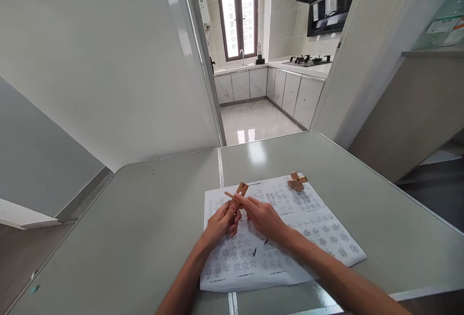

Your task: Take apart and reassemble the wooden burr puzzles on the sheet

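My left hand [225,219] is closed around the lower part of a flat wooden puzzle piece [242,189], which sticks up past the fingers and bears a dark mark. In my right hand [261,214], a slim wooden stick [229,194] is pinched and lies across the piece. The two hands meet, so the contact between the wooden parts is partly hidden. Beneath them is a white instruction sheet [237,276] printed with rows of small diagrams. A cross-shaped cluster of wooden pieces [297,182] rests on its far right corner.
The grey-green table [163,223] has a pale seam running front to back. Small dark bits [254,252] lie on the sheet. A tiny teal object [35,289] sits by the left edge. Past the far edge, a doorway opens onto a kitchen with white cabinets [241,86].
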Tool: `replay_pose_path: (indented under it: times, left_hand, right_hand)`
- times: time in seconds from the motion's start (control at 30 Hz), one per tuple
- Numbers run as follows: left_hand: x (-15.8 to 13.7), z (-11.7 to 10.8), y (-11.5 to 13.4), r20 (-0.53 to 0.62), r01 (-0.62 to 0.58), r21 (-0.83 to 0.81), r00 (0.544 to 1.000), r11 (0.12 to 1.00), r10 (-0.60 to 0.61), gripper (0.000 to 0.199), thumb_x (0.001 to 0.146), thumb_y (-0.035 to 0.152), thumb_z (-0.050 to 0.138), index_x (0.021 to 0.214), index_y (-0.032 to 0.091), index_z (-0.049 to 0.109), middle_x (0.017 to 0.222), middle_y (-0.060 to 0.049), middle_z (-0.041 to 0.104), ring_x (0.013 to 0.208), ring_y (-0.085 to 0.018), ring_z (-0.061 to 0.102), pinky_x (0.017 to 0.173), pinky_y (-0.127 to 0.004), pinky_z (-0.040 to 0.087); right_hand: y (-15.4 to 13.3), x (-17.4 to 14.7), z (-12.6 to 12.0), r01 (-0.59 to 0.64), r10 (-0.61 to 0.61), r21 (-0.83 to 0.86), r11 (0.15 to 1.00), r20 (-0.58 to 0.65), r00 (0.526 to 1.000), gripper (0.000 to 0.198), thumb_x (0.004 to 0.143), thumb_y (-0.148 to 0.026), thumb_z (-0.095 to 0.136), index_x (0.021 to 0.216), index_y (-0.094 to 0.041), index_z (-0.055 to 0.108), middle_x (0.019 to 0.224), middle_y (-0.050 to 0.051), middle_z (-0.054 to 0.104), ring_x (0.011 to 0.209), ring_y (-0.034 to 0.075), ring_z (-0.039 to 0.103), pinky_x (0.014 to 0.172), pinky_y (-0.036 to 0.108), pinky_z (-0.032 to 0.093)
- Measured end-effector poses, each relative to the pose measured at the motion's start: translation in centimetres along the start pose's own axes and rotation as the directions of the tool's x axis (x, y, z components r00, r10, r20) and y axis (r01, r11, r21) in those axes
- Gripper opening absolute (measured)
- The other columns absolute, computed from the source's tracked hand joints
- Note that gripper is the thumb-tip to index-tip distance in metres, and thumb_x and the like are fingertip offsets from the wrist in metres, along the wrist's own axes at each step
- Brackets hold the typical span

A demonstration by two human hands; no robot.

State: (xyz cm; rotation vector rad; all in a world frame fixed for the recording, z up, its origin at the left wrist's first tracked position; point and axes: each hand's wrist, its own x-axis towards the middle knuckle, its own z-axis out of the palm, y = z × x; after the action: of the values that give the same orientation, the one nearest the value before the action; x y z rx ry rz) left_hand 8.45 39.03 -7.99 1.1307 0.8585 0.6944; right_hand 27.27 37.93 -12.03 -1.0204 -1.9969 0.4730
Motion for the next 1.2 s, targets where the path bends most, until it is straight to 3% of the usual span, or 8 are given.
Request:
replay_pose_path:
  times: [0.17,0.27,0.43,0.5,0.7,0.83,0.97,1.2]
  left_hand:
    - [0.2,0.1,0.3,-0.054,-0.069,-0.057,0.996,0.996,0.065,0.047,0.089,0.064,0.066,0.098,0.018,0.057,0.073,0.006,0.047,0.046,-0.004,0.033,0.043,-0.019,0.034]
    - [0.2,-0.3,0.6,-0.227,-0.185,-0.050,0.959,0.982,0.169,0.046,0.091,0.063,0.064,0.100,0.019,0.058,0.073,0.006,0.046,0.048,-0.005,0.033,0.044,-0.019,0.032]
    - [0.6,-1.9,0.5,-0.669,-0.291,0.131,0.680,0.948,0.301,0.040,0.094,0.062,0.058,0.099,0.022,0.060,0.079,0.002,0.054,0.067,-0.012,0.049,0.058,-0.021,0.045]
    - [0.8,-2.3,0.1,-0.707,-0.281,0.132,0.646,0.951,0.289,0.040,0.095,0.061,0.057,0.099,0.022,0.062,0.080,0.001,0.054,0.072,-0.013,0.051,0.064,-0.022,0.047]
    - [1.0,-1.1,-1.0,-0.526,-0.233,0.130,0.808,0.964,0.266,0.046,0.093,0.066,0.056,0.097,0.020,0.062,0.075,0.001,0.057,0.068,-0.013,0.051,0.068,-0.025,0.047]
    - [0.9,0.2,-0.9,-0.380,-0.215,0.164,0.887,0.963,0.262,0.048,0.089,0.066,0.065,0.078,0.019,0.061,0.073,-0.001,0.059,0.069,-0.014,0.053,0.070,-0.027,0.047]
    - [0.8,0.3,-0.7,-0.382,-0.229,0.183,0.880,0.956,0.283,0.047,0.091,0.066,0.060,0.081,0.020,0.060,0.073,-0.001,0.058,0.071,-0.016,0.053,0.072,-0.028,0.047]
    - [1.1,-0.8,-0.7,-0.473,-0.248,0.211,0.821,0.946,0.321,0.044,0.092,0.064,0.059,0.096,0.021,0.064,0.073,0.000,0.057,0.069,-0.016,0.051,0.068,-0.027,0.042]
  right_hand:
    - [-0.4,0.2,-0.3,-0.076,0.077,0.030,0.997,-0.018,0.997,0.058,0.104,-0.022,0.039,0.160,-0.029,0.028,0.120,0.011,0.071,0.077,0.022,0.070,0.069,0.036,0.057]
    - [-0.4,0.3,-0.5,-0.120,0.122,0.073,0.990,-0.036,0.992,0.058,0.103,-0.023,0.041,0.159,-0.028,0.025,0.118,0.009,0.071,0.070,0.020,0.068,0.065,0.035,0.056]
    - [0.0,0.2,-0.2,-0.108,0.108,0.044,0.993,-0.009,0.994,0.043,0.102,-0.019,0.040,0.144,-0.027,0.046,0.116,0.009,0.069,0.075,0.019,0.068,0.063,0.033,0.055]
    - [0.2,0.2,0.0,-0.092,0.091,0.017,0.996,0.008,0.996,0.039,0.101,-0.017,0.042,0.137,-0.027,0.052,0.120,0.010,0.067,0.081,0.021,0.069,0.069,0.036,0.057]
    - [0.1,0.3,0.2,0.029,-0.029,-0.004,1.000,0.049,0.998,0.046,0.097,-0.018,0.057,0.142,-0.027,0.050,0.136,0.012,0.061,0.125,0.029,0.059,0.104,0.050,0.053]
    - [-0.2,0.4,0.1,0.092,-0.087,-0.035,0.995,0.110,0.990,0.044,0.096,-0.025,0.065,0.138,-0.029,0.053,0.138,0.011,0.062,0.135,0.032,0.052,0.109,0.055,0.048]
    - [-0.5,0.4,0.2,0.110,-0.100,-0.062,0.992,0.147,0.984,0.049,0.093,-0.030,0.074,0.138,-0.029,0.054,0.133,0.011,0.065,0.133,0.034,0.053,0.106,0.055,0.049]
    - [0.6,0.5,0.3,-0.047,0.054,-0.144,0.988,0.042,0.998,0.009,0.094,-0.026,0.070,0.101,-0.025,0.065,0.103,0.010,0.066,0.101,0.030,0.059,0.086,0.047,0.055]
